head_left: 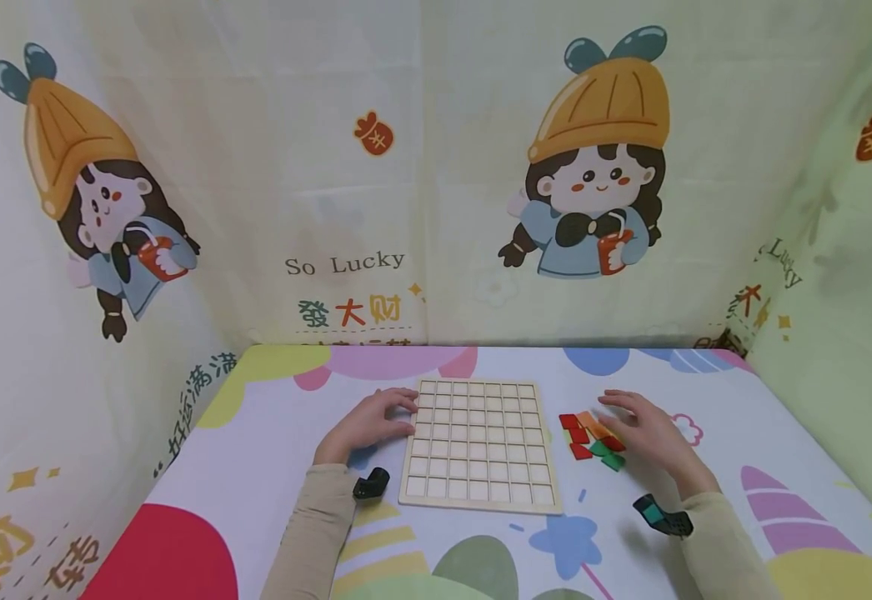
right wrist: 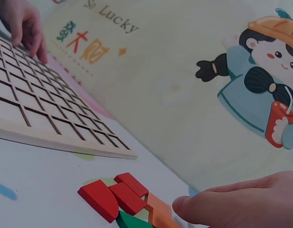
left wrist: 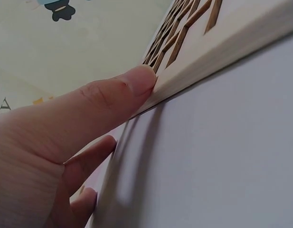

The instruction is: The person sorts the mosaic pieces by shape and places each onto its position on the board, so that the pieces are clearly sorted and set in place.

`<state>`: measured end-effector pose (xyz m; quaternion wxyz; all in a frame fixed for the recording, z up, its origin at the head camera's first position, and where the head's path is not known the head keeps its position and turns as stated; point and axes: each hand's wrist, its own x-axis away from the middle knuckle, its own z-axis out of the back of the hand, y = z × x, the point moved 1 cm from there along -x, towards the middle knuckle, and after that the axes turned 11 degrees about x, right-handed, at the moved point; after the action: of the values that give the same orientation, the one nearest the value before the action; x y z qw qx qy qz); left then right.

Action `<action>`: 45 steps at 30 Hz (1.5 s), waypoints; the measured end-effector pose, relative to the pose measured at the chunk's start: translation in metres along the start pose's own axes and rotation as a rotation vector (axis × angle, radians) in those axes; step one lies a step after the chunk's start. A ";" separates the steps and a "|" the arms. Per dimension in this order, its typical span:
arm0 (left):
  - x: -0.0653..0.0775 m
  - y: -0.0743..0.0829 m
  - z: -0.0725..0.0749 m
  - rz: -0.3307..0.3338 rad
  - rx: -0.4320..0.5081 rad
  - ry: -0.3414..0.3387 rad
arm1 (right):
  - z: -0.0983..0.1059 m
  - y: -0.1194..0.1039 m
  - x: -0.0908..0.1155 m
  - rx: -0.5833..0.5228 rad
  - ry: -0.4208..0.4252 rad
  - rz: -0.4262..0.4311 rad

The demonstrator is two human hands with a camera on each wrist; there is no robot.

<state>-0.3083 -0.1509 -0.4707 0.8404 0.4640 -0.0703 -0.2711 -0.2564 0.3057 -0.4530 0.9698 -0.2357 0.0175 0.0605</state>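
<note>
A square wooden grid board (head_left: 479,445) with bare compartments lies flat on the table. At its left edge is my left hand (head_left: 373,423), fingers loosely bent, the thumb (left wrist: 141,80) touching the board's rim in the left wrist view. To the right of the board is a small group of flat coloured pieces: red pieces (head_left: 569,422), orange pieces (head_left: 592,425) and green pieces (head_left: 613,461). My right hand (head_left: 652,433) is close over the right side of this group, fingers slightly bent and holding nothing. Part of the group is hidden under its fingers.
A printed cloth (head_left: 286,450) with coloured shapes covers the table. Behind and at both sides hangs a pale curtain (head_left: 466,208) with cartoon figures and lettering. Each wrist wears a dark camera, one on the left sleeve (head_left: 316,517) and one by the right sleeve (head_left: 729,550).
</note>
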 end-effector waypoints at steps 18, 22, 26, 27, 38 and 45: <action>-0.001 0.000 0.000 0.027 -0.013 0.000 | -0.009 -0.007 0.002 -0.006 -0.010 -0.002; -0.001 0.000 -0.001 0.029 -0.012 -0.001 | -0.011 -0.012 -0.003 -0.018 -0.007 0.014; 0.000 0.000 -0.001 0.028 -0.011 -0.001 | -0.016 -0.019 -0.008 -0.039 -0.003 0.032; 0.000 0.001 0.000 0.028 -0.012 -0.002 | -0.017 -0.020 -0.009 -0.037 -0.002 0.036; 0.000 0.004 0.000 0.020 -0.003 -0.004 | -0.027 -0.027 -0.019 0.065 0.068 0.174; 0.000 0.005 0.000 0.020 0.000 -0.002 | -0.031 -0.032 -0.024 0.068 0.056 0.149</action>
<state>-0.3059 -0.1489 -0.4672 0.8429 0.4631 -0.0758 -0.2633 -0.2768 0.2606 -0.4649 0.9691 -0.2023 0.0642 0.1253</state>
